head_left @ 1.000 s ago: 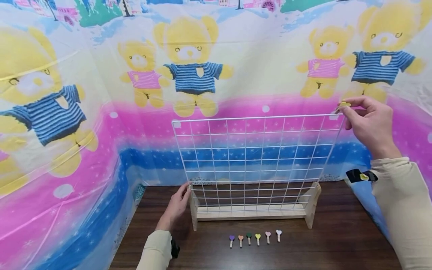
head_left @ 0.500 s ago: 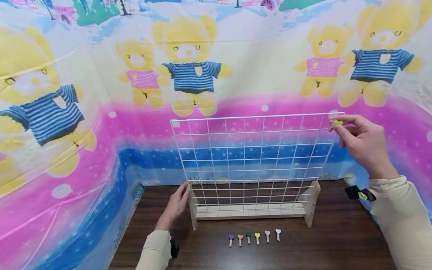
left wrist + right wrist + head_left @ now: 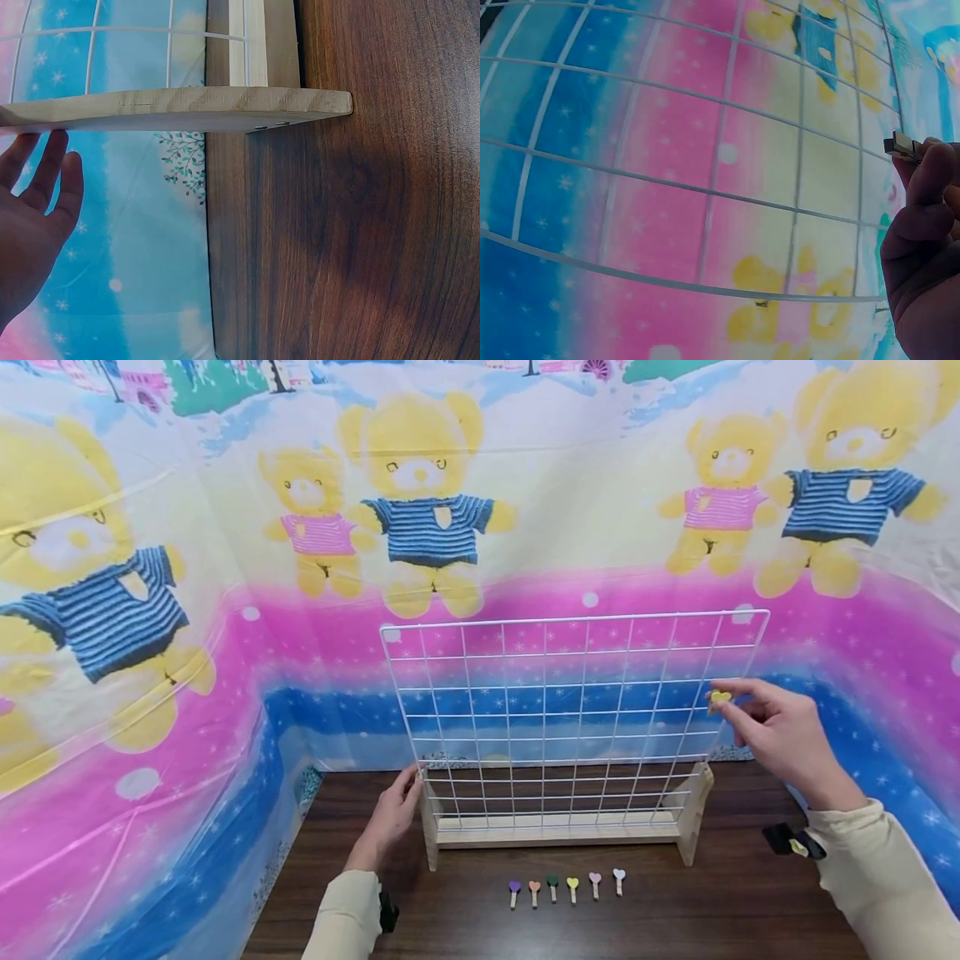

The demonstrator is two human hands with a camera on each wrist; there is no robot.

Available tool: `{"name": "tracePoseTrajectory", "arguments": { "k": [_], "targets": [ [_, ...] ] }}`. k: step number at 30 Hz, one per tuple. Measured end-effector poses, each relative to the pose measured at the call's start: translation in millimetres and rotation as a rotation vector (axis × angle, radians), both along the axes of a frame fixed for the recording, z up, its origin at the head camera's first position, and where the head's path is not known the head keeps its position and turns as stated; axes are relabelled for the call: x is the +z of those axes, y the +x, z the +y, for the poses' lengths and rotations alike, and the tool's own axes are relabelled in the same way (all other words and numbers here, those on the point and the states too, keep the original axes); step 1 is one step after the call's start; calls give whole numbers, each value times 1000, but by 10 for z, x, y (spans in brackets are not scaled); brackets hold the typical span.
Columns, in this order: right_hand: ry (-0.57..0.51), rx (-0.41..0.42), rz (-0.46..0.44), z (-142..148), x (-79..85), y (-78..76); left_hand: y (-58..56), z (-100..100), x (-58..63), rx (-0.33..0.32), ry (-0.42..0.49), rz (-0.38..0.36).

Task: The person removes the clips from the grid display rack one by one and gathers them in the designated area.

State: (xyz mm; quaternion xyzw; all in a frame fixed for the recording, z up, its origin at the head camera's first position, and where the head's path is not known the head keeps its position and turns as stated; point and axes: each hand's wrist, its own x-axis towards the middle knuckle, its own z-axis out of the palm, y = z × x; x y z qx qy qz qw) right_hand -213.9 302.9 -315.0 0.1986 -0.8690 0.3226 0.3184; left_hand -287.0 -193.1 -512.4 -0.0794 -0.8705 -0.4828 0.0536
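Note:
My right hand pinches a small wooden clothespin with a yellow heart between thumb and fingers, in front of the grid's right side. In the right wrist view, the clothespin's jaw end sticks out past the fingertips. A white wire grid panel stands upright in a pale wooden stand. My left hand is at the stand's left end. The left wrist view has its extended fingertips against the outer face of the wooden end piece.
A row of several small heart clothespins lies before the stand on the dark wood table, from a purple heart clothespin at left to a white heart clothespin at right. A bear-print cloth hangs behind and at both sides.
My right hand has come down and slightly left from the grid's top right corner, still pinching the yellow heart clothespin. The left hand has stayed at the stand's end.

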Motion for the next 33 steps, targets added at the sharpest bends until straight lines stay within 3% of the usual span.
{"name": "tracePoseTrajectory", "arguments": {
  "k": [13,23,33],
  "targets": [
    [28,22,-106,-115,-605,-12,9,6,5,1,3,-14],
    [26,25,-312,-212,-1103,-29,-5,5,-6,3,13,-25],
    [9,61,-446,-288,-1522,-40,-2,1,4,-2,6,-10]
  ]
}}
